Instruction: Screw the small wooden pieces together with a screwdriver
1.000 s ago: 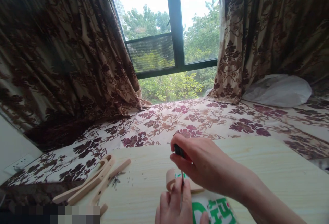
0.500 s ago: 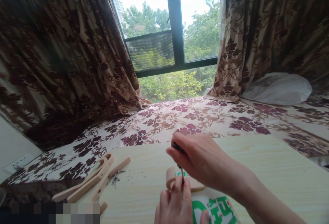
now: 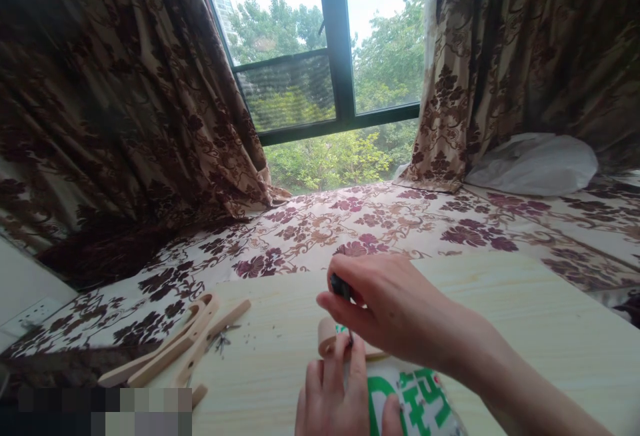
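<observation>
Shifted slightly up and left in the frame, along with the whole view, since half a second ago; lowered a little around the handle, the thumb of the right hand [image 3: 387, 293]. Closed firmly there, with fingers curled, on the black handle of a screwdriver [image 3: 341, 286], just below the centre of the frame. Pointing down from that fist, a thin shaft, with the tip hidden among fingertips.

Laid flat at bottom centre, fingers outstretched and slightly parted around the shaft: the left hand [image 3: 334, 389]. Cannot tell about anything pinched under those fingertips. Just beyond them, partly covered by both hands, a pale piece of wood [image 3: 327, 337] with a rounded end. Right of the left hand, near the bottom edge, a white packet [image 3: 427, 399] with big green print.

Underneath, a light wooden board [image 3: 525, 336], spread across the lower frame. At lower left on it, several long wooden parts [image 3: 165, 351] lying together, with a small heap of dark screws [image 3: 223, 341] close by.

Farther out, across the middle, a floral cloth [image 3: 310, 223]; at upper centre, a dark-framed window [image 3: 341, 43] with trees outside, between patterned curtains [image 3: 125, 103]. At right, near the curtain foot, a white plastic bag [image 3: 535, 164].
</observation>
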A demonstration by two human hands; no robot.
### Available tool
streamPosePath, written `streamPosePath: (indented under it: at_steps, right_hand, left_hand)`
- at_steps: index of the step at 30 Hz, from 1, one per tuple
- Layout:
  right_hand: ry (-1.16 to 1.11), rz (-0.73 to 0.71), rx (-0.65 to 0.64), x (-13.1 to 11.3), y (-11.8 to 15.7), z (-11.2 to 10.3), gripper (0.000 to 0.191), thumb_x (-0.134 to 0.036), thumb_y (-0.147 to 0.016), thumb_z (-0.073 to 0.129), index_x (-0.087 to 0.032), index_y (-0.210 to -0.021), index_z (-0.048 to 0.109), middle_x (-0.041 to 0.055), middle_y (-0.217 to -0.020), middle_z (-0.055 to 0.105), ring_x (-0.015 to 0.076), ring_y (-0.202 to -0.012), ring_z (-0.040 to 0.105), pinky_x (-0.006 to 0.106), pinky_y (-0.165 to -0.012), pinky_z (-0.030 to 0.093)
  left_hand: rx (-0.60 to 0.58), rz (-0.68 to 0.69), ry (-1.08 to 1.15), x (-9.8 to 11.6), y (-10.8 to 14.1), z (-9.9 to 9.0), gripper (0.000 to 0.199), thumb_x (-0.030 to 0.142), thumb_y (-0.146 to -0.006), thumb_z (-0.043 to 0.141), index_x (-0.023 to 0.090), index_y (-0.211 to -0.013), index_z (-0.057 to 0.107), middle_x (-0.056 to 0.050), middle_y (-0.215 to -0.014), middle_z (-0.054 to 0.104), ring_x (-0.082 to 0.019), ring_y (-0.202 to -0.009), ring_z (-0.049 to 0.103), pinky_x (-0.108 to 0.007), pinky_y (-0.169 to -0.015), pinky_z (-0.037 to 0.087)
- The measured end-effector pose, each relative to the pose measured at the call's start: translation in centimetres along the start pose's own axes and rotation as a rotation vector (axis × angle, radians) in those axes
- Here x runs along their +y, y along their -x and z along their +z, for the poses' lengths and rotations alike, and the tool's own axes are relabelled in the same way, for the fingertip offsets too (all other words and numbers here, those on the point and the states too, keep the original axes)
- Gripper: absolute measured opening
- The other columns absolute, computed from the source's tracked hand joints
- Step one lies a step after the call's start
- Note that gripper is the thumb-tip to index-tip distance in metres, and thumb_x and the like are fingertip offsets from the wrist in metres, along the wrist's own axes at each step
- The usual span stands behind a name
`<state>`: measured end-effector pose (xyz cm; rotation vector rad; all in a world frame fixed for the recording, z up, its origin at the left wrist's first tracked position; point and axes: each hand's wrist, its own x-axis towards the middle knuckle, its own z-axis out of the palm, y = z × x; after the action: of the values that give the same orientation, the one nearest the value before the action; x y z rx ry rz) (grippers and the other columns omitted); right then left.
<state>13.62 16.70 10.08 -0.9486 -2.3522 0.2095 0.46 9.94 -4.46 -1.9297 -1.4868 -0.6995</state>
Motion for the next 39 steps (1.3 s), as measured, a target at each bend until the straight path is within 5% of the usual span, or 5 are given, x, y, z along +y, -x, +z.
streamPosePath:
  at_steps: [6,14,20,30,39]
  right_hand:
    - [0.018,0.03,0.004,0.2,-0.2,-0.1,0.025,-0.036,-0.089,0.049,-0.019,-0.071,0.042,-0.0028,-0.06,0.05,0.0098,-0.053,0.034,0.027,-0.051,0.021]
    - [-0.084,-0.046,-0.103,0.0,0.0,-0.7,0.013,-0.029,-0.089,0.05,-0.019,-0.082,0.048,-0.0019,-0.069,0.057,0.0098,-0.058,0.043,0.026,-0.055,0.026]
    - [0.027,0.084,-0.019,0.4,-0.3,0.0,0.022,-0.036,-0.09,0.047,-0.02,-0.077,0.044,-0.0023,-0.061,0.051,0.0105,-0.053,0.035,0.027,-0.051,0.022]
    - [-0.012,0.064,-0.022,0.8,-0.3,-0.3,0.014,-0.031,-0.09,0.046,-0.019,-0.083,0.046,-0.0012,-0.065,0.057,0.0104,-0.055,0.043,0.026,-0.053,0.026]
    - [-0.04,-0.052,-0.075,0.5,0.3,-1.1,0.005,-0.026,-0.088,0.052,-0.022,-0.089,0.051,-0.0038,-0.068,0.056,0.0097,-0.057,0.043,0.026,-0.053,0.026]
  left_hand:
    - [-0.034,-0.041,0.029,1.0,-0.8,-1.3,0.046,0.04,-0.089,0.03,0.015,-0.121,0.052,-0.012,-0.119,0.06,-0.029,-0.102,0.055,-0.041,-0.076,0.046]
    - [-0.068,0.091,-0.037,-0.1,-0.8,-2.0,0.049,0.044,-0.083,0.046,0.016,-0.124,0.05,-0.01,-0.117,0.061,-0.026,-0.094,0.058,-0.036,-0.072,0.05]
    - [-0.146,-0.05,0.073,1.0,-1.0,-2.2,0.047,0.041,-0.089,0.035,0.015,-0.126,0.047,-0.011,-0.124,0.056,-0.028,-0.102,0.054,-0.04,-0.075,0.048]
    - [-0.123,-0.087,0.091,1.2,-0.8,-2.2,0.046,0.041,-0.089,0.036,0.016,-0.125,0.048,-0.01,-0.127,0.055,-0.029,-0.103,0.053,-0.041,-0.078,0.047]
    - [-0.099,0.1,-0.038,0.0,-1.3,-2.7,0.05,0.043,-0.083,0.048,0.013,-0.123,0.052,-0.01,-0.124,0.058,-0.026,-0.096,0.058,-0.037,-0.073,0.052]
